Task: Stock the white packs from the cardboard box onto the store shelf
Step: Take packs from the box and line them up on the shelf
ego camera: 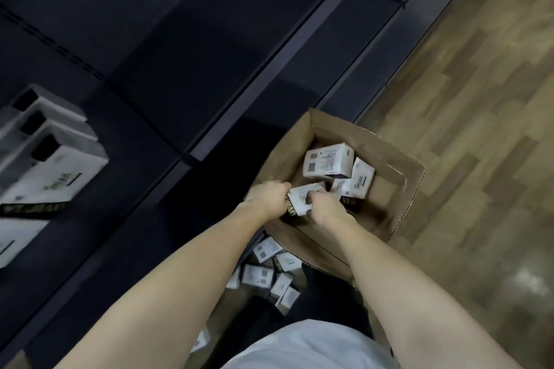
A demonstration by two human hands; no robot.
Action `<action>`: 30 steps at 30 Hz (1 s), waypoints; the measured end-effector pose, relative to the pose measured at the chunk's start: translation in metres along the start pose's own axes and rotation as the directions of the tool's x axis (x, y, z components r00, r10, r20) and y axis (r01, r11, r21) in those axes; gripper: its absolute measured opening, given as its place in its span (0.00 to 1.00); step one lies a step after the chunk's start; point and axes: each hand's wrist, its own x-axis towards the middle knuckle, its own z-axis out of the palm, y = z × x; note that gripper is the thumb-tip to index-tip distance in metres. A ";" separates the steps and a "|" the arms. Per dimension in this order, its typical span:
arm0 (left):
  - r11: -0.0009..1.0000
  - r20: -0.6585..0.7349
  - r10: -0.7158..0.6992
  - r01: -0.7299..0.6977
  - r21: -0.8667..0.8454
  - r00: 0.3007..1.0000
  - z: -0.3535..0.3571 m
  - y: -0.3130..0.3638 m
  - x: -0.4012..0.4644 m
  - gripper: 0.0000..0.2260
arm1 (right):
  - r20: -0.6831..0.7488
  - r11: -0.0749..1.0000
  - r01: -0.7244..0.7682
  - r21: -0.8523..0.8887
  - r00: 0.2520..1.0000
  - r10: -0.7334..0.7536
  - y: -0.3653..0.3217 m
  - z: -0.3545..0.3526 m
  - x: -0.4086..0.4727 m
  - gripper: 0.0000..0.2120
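**Both hands on one white pack inside the box**

Head view: I look straight down into the open cardboard box (398, 189), which stands on the wood-pattern floor (479, 129) right against the dark store shelf (180, 54). My left hand (268, 196) and right hand (325, 208) are both down in the box, fingers curled around the same white pack (302, 198): the left grips its left end, the right pinches its right side. The pack sits tilted, its dark bottom edge towards me.

Deeper in the box I see a second pack (328, 160) lying label side up, with barcodes showing, and a third pack (358, 181) leaning just beside it on the right.

On the shelf at the far left, a row of stocked packs (45, 159) stands close together, blurred.

Below my left forearm, a heap of loose packs (269, 269) lies in a jumble near the box's near wall. I cannot tell what they rest in. At the bottom edge shows a white garment (308, 347).
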 end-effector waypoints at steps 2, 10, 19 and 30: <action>0.999 0.012 -0.036 0.036 -0.015 0.999 0.002 -0.003 0.011 0.10 | 0.019 0.994 0.053 -0.096 0.998 -0.052 0.003 0.006 0.015 0.20; 0.985 0.063 -0.132 0.138 -0.099 0.989 0.031 -0.017 0.045 0.12 | 0.032 0.951 0.153 -0.269 0.988 -0.150 0.001 0.030 0.072 0.36; 0.982 0.031 -0.125 0.128 -0.138 0.992 0.046 -0.031 0.040 0.12 | 0.071 0.733 0.131 -0.667 0.991 -0.113 -0.001 0.073 0.095 0.34; 0.986 -0.023 -0.076 0.071 -0.151 0.997 0.026 -0.039 0.003 0.14 | 0.109 0.992 -0.120 0.040 0.987 0.115 -0.016 0.029 0.060 0.44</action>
